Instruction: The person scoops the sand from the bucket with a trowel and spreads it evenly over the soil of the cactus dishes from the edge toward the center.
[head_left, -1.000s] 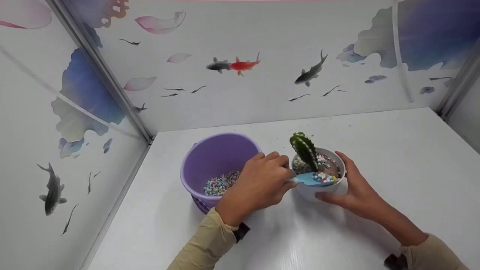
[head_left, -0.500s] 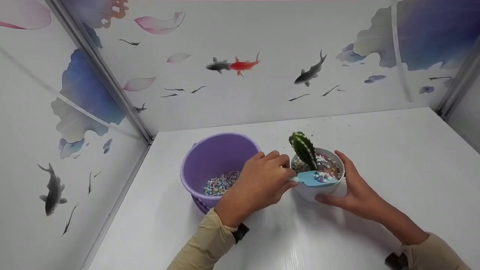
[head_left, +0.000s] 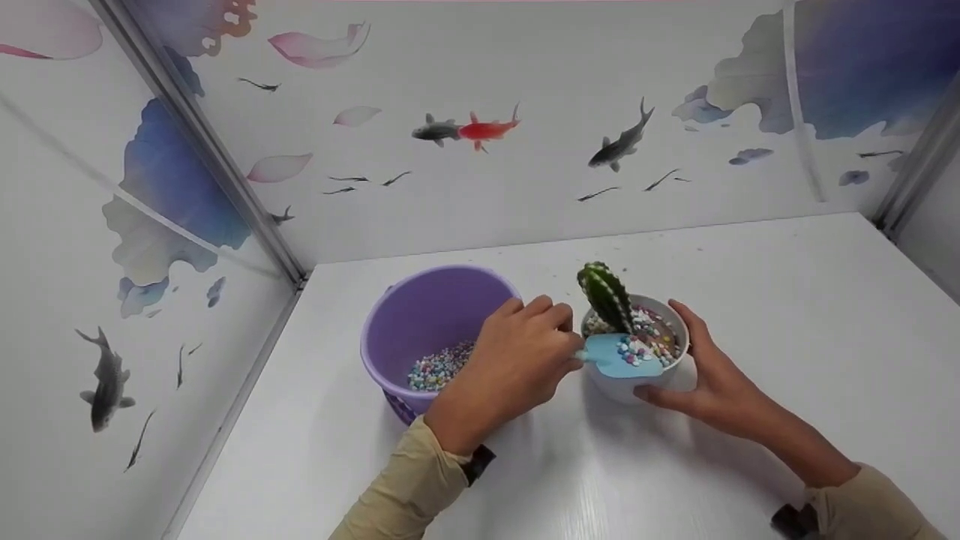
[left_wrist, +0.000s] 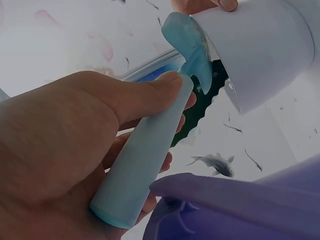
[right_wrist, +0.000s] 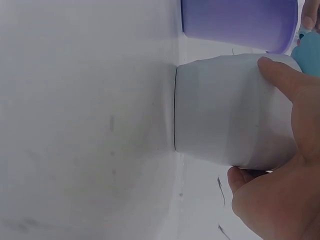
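Observation:
My left hand (head_left: 517, 360) grips the pale blue handle (left_wrist: 145, 160) of a small toy shovel (head_left: 607, 358). Its blade lies over the near rim of a white flowerpot (head_left: 626, 390) and carries some multicoloured pebbles (head_left: 636, 349). A green ribbed cactus (head_left: 604, 296) leans left in the pot, with colourful pebbles and a little brown surface around it. The right hand (head_left: 716, 386) holds the pot from its right side, thumb in front and fingers behind; in the right wrist view the pot (right_wrist: 225, 110) stands on the table.
Left of the pot stands a purple bucket (head_left: 435, 300) with coloured pebbles (head_left: 435, 367) at its bottom, partly hidden by the left forearm. The white table (head_left: 810, 315) meets a fish-painted wall (head_left: 480, 195) behind, and another panel at the left.
The shovel's blade has shifted slightly left and turned to show more of its face. Pebbles have come off it, and less brown shows in the pot. The right hand stays on the pot.

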